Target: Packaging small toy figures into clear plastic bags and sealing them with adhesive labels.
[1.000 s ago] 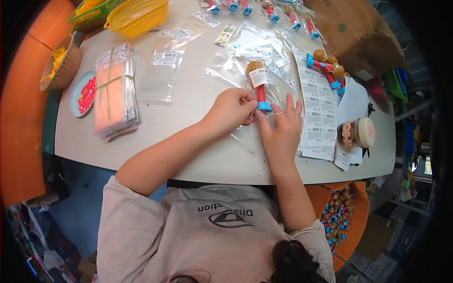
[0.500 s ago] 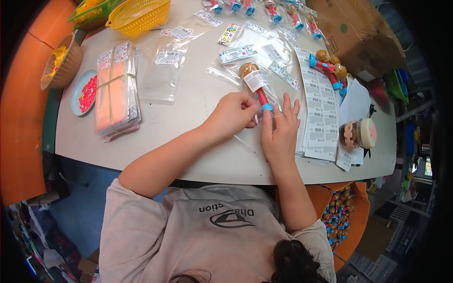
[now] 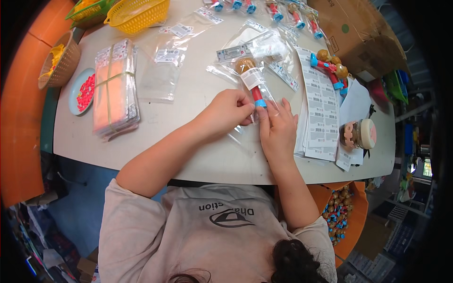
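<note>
Head view: my left hand (image 3: 230, 112) pinches the blue foot of a small red toy figure (image 3: 251, 82) inside a clear bag (image 3: 264, 101). My right hand (image 3: 278, 129) lies flat, fingers together, pressing the bag's open end just beside that pinch. Risk: the thin film may crease or slip, so the flap could seal crooked. Label sheets (image 3: 321, 113) crowd the right of my right hand. Bare table (image 3: 188, 122) lies left of my left hand; its near edge runs under my wrists.
</note>
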{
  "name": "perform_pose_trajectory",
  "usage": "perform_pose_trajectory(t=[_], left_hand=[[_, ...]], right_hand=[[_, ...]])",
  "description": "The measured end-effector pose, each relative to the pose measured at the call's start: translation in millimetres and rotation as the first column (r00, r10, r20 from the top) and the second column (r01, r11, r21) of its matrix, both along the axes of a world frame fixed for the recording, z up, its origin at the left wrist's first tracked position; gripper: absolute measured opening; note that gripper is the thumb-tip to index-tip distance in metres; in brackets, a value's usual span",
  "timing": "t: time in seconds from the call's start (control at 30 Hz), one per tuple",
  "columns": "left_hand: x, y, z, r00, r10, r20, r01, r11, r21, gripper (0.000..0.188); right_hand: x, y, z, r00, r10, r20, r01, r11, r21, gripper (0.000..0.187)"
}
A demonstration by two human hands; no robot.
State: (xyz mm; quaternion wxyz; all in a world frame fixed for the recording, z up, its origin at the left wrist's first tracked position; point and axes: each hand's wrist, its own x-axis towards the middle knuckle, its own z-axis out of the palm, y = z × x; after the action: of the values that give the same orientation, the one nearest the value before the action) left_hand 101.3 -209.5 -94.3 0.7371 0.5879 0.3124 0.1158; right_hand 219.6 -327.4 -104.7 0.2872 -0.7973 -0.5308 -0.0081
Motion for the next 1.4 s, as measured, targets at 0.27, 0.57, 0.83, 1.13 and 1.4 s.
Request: perform_pose_trajectory(t=[0.27, 0.57, 0.83, 1.13, 1.4], left_hand=[[-17.7, 12.4, 22.3, 0.983, -0.045, -0.18, 0.038, 0.998, -0.041, 0.014], [-40.1, 1.7, 32.8, 0.997, 0.006, -0.076, -0.023, 0.976, -0.217, 0.011], [-38.6, -7.6, 29.9, 0.998, 0.037, -0.056, -0.049, 0.969, -0.241, 0.013], [-41.5, -9.0, 23.0, 0.996, 0.023, -0.084, -0.037, 0.984, -0.174, 0.011], [-52.2, -5.1, 17.4, 0.998, 0.049, -0.043, -0.055, 0.988, -0.143, 0.011]], right_hand=[[-3.2, -16.4, 30.4, 0.96, 0.24, -0.143, -0.25, 0.967, -0.055, 0.03], [-5.1, -41.6, 48.8, 0.912, 0.371, 0.173, -0.337, 0.921, -0.198, 0.032], [-18.5, -41.9, 30.8, 0.966, 0.254, 0.057, -0.26, 0.943, 0.209, 0.032], [-17.2, -14.2, 27.1, 0.951, 0.294, -0.093, -0.246, 0.905, 0.348, 0.045], [-5.5, -0.3, 16.1, 0.925, 0.345, -0.156, -0.33, 0.937, 0.116, 0.022]])
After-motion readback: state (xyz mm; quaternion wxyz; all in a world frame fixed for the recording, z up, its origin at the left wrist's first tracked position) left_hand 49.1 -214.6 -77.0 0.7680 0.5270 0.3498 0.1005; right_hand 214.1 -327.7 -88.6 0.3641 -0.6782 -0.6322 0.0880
